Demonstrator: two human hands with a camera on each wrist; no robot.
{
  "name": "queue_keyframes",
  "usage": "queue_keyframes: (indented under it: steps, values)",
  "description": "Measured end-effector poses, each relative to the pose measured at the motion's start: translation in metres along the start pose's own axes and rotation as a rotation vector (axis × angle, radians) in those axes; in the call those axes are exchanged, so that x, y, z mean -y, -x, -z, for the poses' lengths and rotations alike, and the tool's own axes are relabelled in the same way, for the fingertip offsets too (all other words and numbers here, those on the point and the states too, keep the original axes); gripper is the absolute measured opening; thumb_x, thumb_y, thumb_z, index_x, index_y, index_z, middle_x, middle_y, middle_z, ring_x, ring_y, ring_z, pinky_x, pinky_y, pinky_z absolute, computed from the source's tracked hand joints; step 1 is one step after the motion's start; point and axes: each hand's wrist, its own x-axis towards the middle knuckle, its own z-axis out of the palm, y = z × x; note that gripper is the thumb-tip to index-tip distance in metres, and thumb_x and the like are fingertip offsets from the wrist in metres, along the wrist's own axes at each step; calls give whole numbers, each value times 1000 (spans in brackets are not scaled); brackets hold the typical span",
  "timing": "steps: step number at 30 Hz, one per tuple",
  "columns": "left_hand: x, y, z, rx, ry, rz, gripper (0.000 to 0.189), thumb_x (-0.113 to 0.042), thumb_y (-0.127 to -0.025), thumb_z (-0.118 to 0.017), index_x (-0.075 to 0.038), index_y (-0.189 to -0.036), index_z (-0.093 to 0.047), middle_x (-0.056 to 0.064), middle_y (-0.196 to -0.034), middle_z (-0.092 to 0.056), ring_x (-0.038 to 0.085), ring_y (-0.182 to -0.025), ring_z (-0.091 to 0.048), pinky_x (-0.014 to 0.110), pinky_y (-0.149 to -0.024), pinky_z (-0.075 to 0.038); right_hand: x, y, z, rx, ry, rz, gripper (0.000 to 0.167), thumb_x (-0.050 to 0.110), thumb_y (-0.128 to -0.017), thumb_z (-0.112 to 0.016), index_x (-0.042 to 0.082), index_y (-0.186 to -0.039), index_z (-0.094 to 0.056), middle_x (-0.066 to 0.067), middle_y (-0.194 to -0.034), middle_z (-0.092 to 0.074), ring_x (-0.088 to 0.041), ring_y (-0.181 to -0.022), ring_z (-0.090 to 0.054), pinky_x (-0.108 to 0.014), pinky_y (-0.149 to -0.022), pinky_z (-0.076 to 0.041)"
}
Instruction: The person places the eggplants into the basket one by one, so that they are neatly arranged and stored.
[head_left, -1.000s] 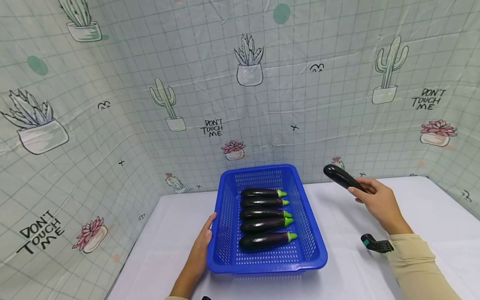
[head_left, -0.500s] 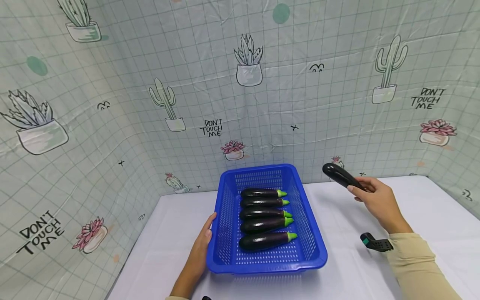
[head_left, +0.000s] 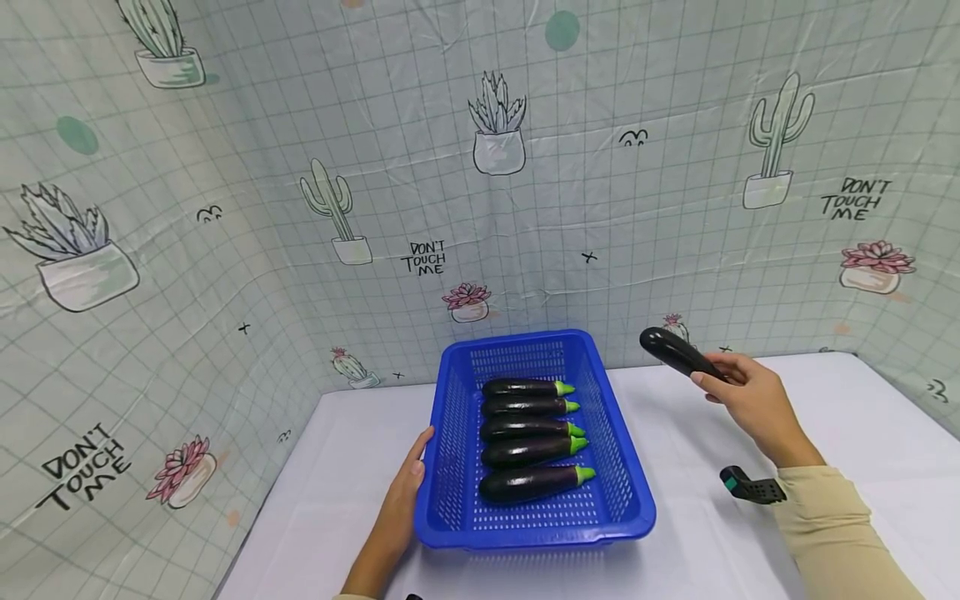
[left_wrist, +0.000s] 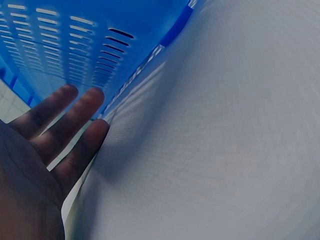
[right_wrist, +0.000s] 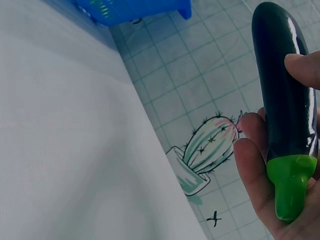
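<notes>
My right hand (head_left: 757, 404) grips a dark purple eggplant (head_left: 677, 350) near its stem end, held up to the right of the blue basket (head_left: 536, 537). In the right wrist view the green cap of this eggplant (right_wrist: 282, 90) lies toward the palm, with the thumb on one side and fingers curled round the other. My left hand (head_left: 397, 500) is at the basket's left side, and in the left wrist view its fingers (left_wrist: 75, 117) stretch out straight against the slotted wall. Several eggplants (head_left: 525, 452) lie in a column inside the basket, green stems pointing right.
The basket stands on a white-covered table (head_left: 697, 533), near its back edge. A cactus-print cloth (head_left: 555, 208) hangs behind and along the sides. A black strap device (head_left: 752, 486) sits at the right wrist.
The eggplant in my right hand has shifted very slightly to the left. My left hand and the basket hold their places.
</notes>
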Motion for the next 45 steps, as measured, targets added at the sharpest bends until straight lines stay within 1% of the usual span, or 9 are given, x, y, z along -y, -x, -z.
queue_keyframes:
  steps: [3, 12, 15, 19, 22, 30, 34, 39, 45]
  values:
    - [0, 0, 0, 4, 5, 2, 50, -30, -110, -23, -21, -159, -31, 13, -163, -25, 39, -147, -24, 65, -113, -18, 0, 0, 0, 1, -1, 0, 59, 23, -96, -70, -11, -138, -49, 6, -108, -61, 6, -88, -64, -20, -73, -57]
    - [0, 1, 0, -2, -15, 9, 50, -32, -110, -23, -22, -158, -31, 12, -163, -25, 39, -148, -22, 66, -113, -16, 9, 0, -2, 20, -4, 11, 58, 23, -96, -70, -10, -138, -49, 2, -109, -63, 6, -89, -64, -20, -74, -56]
    - [-1, 1, 0, -4, -16, 12, 50, -32, -110, -23, -22, -158, -32, 12, -163, -25, 39, -148, -22, 66, -113, -16, 13, 0, -3, 32, 11, 17, 57, 24, -96, -70, -9, -138, -50, -5, -113, -64, 7, -91, -63, -19, -74, -56]
    - [-1, 1, 0, -7, -18, 13, 50, -33, -110, -23, -23, -158, -32, 11, -163, -26, 38, -148, -22, 65, -114, -16, 18, 0, -4, 53, 43, 22, 56, 25, -96, -69, -6, -139, -51, -21, -122, -62, 10, -93, -61, -16, -75, -54]
    - [-1, 0, 0, -9, -16, 10, 50, -32, -110, -23, -22, -158, -32, 11, -163, -26, 37, -148, -23, 65, -114, -16, 23, 0, -5, 84, 66, 29, 55, 25, -97, -68, -4, -141, -51, -26, -127, -60, 11, -95, -59, -12, -76, -51]
    - [-1, 1, 0, -10, -11, 13, 50, -31, -110, -23, -21, -158, -32, 12, -163, -26, 37, -148, -23, 64, -114, -16, 44, 4, -9, 176, 75, 66, 52, 20, -98, -67, -2, -142, -50, -26, -128, -60, 9, -100, -58, -9, -79, -48]
    - [-1, 2, 0, -5, -11, 14, 50, -32, -110, -23, -21, -159, -31, 12, -163, -26, 39, -148, -22, 65, -114, -15, 50, 5, -12, 196, 62, 85, 50, 15, -98, -66, -2, -142, -49, -27, -127, -60, 7, -101, -59, -10, -80, -49]
    - [0, 2, 0, -12, -7, 8, 50, -31, -110, -23, -21, -158, -32, 12, -163, -27, 38, -147, -23, 65, -114, -16, 54, 7, -15, 223, 45, 99, 49, 16, -98, -66, 0, -141, -50, -26, -129, -59, 6, -103, -60, -12, -81, -50]
    - [0, 1, 0, -6, -22, 19, 51, -35, -110, -22, -22, -159, -30, 10, -163, -25, 37, -148, -22, 64, -115, -16, 54, 8, -18, 228, 23, 101, 50, 16, -98, -67, 1, -142, -49, -26, -130, -59, 4, -103, -61, -13, -81, -51]
